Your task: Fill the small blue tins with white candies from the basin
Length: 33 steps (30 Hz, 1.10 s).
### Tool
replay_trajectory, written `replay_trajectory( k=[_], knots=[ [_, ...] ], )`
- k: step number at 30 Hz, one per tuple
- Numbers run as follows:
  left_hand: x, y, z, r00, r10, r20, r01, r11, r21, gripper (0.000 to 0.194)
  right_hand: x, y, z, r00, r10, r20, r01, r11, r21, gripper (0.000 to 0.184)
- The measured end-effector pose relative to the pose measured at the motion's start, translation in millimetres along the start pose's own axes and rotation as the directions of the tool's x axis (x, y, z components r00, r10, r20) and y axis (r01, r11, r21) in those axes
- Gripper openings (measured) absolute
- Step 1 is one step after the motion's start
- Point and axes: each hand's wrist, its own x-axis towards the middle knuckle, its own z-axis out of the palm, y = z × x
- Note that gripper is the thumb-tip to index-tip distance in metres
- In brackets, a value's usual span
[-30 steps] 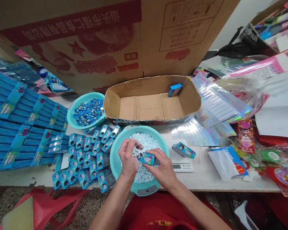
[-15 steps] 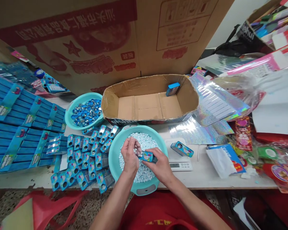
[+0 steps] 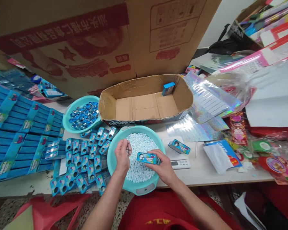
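My right hand grips a small blue candy tin by its right end, above the turquoise basin. The tin lies flat, with its printed face and a round hole at its left end showing. Small pale-blue candies fill the basin below. To the left of the tin, my left hand hovers over the candies with its fingers curled in. What it holds, if anything, is hidden. A second blue tin rests on a white scale at the right.
Several blue tins with round holes stand left of the basin. Behind them is a turquoise bowl of shiny blue caps. A cut-down cardboard box holds one tin. Stacked blue packs stand far left.
My left hand has drawn away to the left from the tin, its fingers closing over the candies seen in it before. The tin in my right hand has turned flatter and now shows its hole.
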Motion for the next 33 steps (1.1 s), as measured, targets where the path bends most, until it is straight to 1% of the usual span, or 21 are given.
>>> replay_trajectory(
  k=[1, 3, 4, 5, 6, 8, 11, 12, 13, 14, 15, 17, 18, 20, 21, 23, 25, 26, 28, 30, 33],
  knots=[
    [3, -13, -5.8, 0.998, -0.023, 0.051, 0.014, 0.986, 0.165, 0.030, -2, -1, 1, 1.000, -0.001, 0.004, 0.001, 1.000, 0.006, 0.030],
    [6, -39, -15.1, 0.979, -0.072, 0.192, -0.028, 0.880, 0.474, 0.025, -9, -4, 4, 0.999, -0.005, 0.042, 0.005, 1.000, 0.019, 0.031],
    [7, -49, -18.3, 0.967, -0.082, 0.243, -0.071, 0.825, 0.561, 0.022, -14, -6, 5, 0.998, -0.005, 0.069, 0.003, 1.000, 0.027, 0.032],
    [7, -57, -20.5, 0.958, -0.082, 0.274, -0.106, 0.789, 0.605, 0.018, -19, -7, 5, 0.996, -0.002, 0.090, -0.001, 0.999, 0.037, 0.033],
    [7, -63, -21.8, 0.954, -0.079, 0.289, -0.122, 0.778, 0.616, 0.016, -24, -9, 5, 0.995, 0.006, 0.104, -0.011, 0.999, 0.046, 0.034],
    [9, -66, -22.3, 0.943, -0.122, 0.308, -0.085, 0.809, 0.581, 0.016, -36, -12, 1, 0.994, 0.036, 0.102, -0.042, 0.997, 0.058, 0.036],
    [13, -59, -21.5, 0.908, -0.235, 0.346, 0.038, 0.870, 0.491, 0.025, -52, -15, -10, 0.994, 0.091, 0.058, -0.095, 0.993, 0.072, 0.036],
    [15, -56, -21.4, 0.899, -0.234, 0.369, 0.024, 0.870, 0.493, 0.026, -57, -16, -16, 0.994, 0.104, 0.041, -0.107, 0.991, 0.077, 0.035],
    [16, -52, -21.2, 0.897, -0.203, 0.393, -0.040, 0.848, 0.529, 0.025, -61, -16, -23, 0.993, 0.113, 0.026, -0.115, 0.990, 0.083, 0.034],
    [17, -48, -20.6, 0.895, -0.149, 0.419, -0.146, 0.792, 0.593, 0.022, -66, -15, -30, 0.993, 0.118, 0.010, -0.118, 0.989, 0.089, 0.033],
    [17, -44, -18.8, 0.887, -0.091, 0.452, -0.267, 0.699, 0.664, 0.019, -71, -14, -39, 0.993, 0.122, -0.010, -0.120, 0.988, 0.095, 0.033],
    [15, -36, -10.2, 0.842, -0.008, 0.539, -0.469, 0.480, 0.741, 0.020, -82, -9, -58, 0.988, 0.134, -0.081, -0.126, 0.987, 0.101, 0.033],
    [14, -31, -2.8, 0.813, 0.007, 0.583, -0.535, 0.407, 0.741, 0.022, -87, -5, -68, 0.980, 0.146, -0.133, -0.134, 0.986, 0.095, 0.033],
    [12, -22, 17.6, 0.759, 0.005, 0.651, -0.614, 0.341, 0.712, 0.025, -96, 4, -89, 0.952, 0.179, -0.250, -0.166, 0.984, 0.072, 0.032],
    [11, -19, 29.1, 0.745, -0.016, 0.667, -0.631, 0.309, 0.712, 0.026, -100, 8, -98, 0.931, 0.195, -0.307, -0.186, 0.981, 0.058, 0.032],
    [11, -17, 49.7, 0.756, -0.126, 0.642, -0.614, 0.202, 0.763, 0.027, -106, 14, -114, 0.888, 0.215, -0.407, -0.219, 0.975, 0.036, 0.032],
    [13, -21, 61.1, 0.772, -0.280, 0.570, -0.571, 0.089, 0.816, 0.022, -109, 16, -126, 0.845, 0.241, -0.478, -0.261, 0.965, 0.024, 0.033],
    [14, -25, 62.2, 0.771, -0.341, 0.538, -0.555, 0.056, 0.830, 0.019, -110, 16, -130, 0.825, 0.258, -0.503, -0.286, 0.958, 0.022, 0.034],
    [16, -33, 56.1, 0.757, -0.405, 0.513, -0.542, 0.049, 0.839, 0.017, -110, 14, -134, 0.791, 0.298, -0.534, -0.335, 0.942, 0.028, 0.036],
    [19, -38, 43.0, 0.743, -0.424, 0.518, -0.540, 0.077, 0.838, 0.013, -108, 12, -137, 0.767, 0.323, -0.554, -0.365, 0.930, 0.037, 0.037],
    [24, -39, 22.7, 0.727, -0.441, 0.527, -0.526, 0.136, 0.840, 0.016, -106, 11, -137, 0.745, 0.351, -0.567, -0.384, 0.921, 0.066, 0.039]
  ],
)
